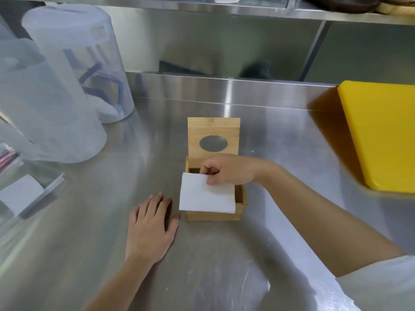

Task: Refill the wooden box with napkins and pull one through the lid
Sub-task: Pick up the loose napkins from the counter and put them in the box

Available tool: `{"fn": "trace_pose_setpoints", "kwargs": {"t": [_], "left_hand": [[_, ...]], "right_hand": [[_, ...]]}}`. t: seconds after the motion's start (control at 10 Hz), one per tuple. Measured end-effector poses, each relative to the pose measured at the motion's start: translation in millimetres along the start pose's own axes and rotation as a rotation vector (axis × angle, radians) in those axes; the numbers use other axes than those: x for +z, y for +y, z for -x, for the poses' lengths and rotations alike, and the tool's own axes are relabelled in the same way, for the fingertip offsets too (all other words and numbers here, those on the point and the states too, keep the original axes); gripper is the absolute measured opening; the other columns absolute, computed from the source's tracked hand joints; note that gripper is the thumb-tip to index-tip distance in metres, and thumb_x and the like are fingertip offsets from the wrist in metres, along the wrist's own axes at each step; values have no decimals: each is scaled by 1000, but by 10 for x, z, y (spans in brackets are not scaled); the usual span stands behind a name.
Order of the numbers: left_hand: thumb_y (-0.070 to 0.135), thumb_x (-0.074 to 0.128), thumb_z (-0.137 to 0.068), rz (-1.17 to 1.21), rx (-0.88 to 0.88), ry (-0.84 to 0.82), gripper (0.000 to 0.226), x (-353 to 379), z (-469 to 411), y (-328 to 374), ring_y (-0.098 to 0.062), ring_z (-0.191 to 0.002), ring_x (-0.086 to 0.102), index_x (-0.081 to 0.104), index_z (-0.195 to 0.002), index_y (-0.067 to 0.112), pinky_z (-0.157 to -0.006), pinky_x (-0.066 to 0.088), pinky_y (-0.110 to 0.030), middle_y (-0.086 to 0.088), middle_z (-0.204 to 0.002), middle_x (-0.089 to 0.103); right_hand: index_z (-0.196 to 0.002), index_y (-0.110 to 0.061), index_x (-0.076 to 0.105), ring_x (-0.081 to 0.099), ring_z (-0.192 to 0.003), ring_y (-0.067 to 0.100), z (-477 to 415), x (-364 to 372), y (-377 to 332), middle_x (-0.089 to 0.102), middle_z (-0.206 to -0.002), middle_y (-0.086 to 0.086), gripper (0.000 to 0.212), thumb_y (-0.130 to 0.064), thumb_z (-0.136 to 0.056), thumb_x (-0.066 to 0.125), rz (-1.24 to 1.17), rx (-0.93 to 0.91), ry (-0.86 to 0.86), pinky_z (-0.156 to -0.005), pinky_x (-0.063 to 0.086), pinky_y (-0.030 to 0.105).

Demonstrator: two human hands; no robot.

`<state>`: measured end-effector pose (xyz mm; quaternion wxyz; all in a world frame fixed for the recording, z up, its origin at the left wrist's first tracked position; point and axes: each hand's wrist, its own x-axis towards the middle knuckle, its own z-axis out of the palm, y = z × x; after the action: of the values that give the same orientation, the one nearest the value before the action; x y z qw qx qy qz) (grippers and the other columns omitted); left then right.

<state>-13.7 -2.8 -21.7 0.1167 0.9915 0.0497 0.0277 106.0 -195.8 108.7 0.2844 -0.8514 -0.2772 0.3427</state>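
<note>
A small bamboo napkin box (pixel 214 215) sits near the middle of a stainless-steel counter (pixel 224 254), its hinged lid (pixel 213 129) swung up and back so that it stands upright behind the open body, the oval opening (pixel 213 143) in the lid showing bare steel through it. The right hand (pixel 229 169) reaches in from the right over the box and pinches the far edge of a stack of white napkins (pixel 205 195) between thumb and curled fingers; the stack is tilted, its near edge overhanging the front wall of the box and its left edge jutting just past the left wall, so it is partly in but not seated flat. The left hand (pixel 152 225) lies palm down on the counter just beside the box's left side, fingers spread and holding nothing, the thumb tip near the box's front corner. Well to the right lies a yellow cutting board (pixel 381 131). At the far left stand frosted plastic containers (pixel 67 86), and nearer the edge what may be a clear holder with more white paper (pixel 21 194), though it is blurred.
</note>
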Motion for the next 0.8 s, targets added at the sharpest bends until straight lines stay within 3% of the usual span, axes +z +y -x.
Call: {"fn": "trace_pose_setpoints", "kwargs": {"t": [0.1, 0.3, 0.5, 0.6, 0.8], "left_hand": [[51, 29, -83, -6, -1, 4, 55, 8, 1, -7, -25, -127, 44, 54, -121, 20, -103, 32, -42, -4, -133, 54], [51, 28, -83, -15, -2, 6, 56, 4, 2, -9, -24, -128, 42, 53, -122, 20, -103, 31, -42, -4, -135, 52], [50, 29, -83, -16, 5, 11, 55, -2, 11, -5, -25, -127, 45, 54, -121, 19, -102, 33, -43, -4, -134, 54], [50, 29, -83, -17, 8, 12, 55, -5, 12, -2, -25, -127, 45, 54, -121, 20, -103, 33, -43, -4, -134, 54], [50, 29, -83, -26, 10, 19, 55, -2, 13, -7, -23, -128, 43, 53, -122, 20, -103, 27, -38, -4, -135, 53]], "right_hand": [[-101, -4, 56, 48, -82, 19, -64, 87, 10, 55, -93, 5, 15, -10, -92, 46, 269, 61, -9, -68, 38, 29], [-91, -6, 50, 44, -73, 22, -173, 281, 57, 50, -84, 9, 14, 1, -90, 37, 483, 171, -33, -55, 31, 28], [-86, -10, 49, 49, -71, 20, -231, 360, 69, 52, -79, 5, 13, -4, -91, 39, 509, 155, 19, -60, 38, 29], [-92, -8, 54, 53, -74, 22, -251, 386, 100, 53, -80, 5, 16, -5, -92, 39, 577, 165, 63, -63, 44, 34], [-102, -8, 56, 61, -84, 27, -290, 443, 133, 64, -96, 11, 18, -4, -92, 41, 667, 139, 192, -63, 47, 35]]}}
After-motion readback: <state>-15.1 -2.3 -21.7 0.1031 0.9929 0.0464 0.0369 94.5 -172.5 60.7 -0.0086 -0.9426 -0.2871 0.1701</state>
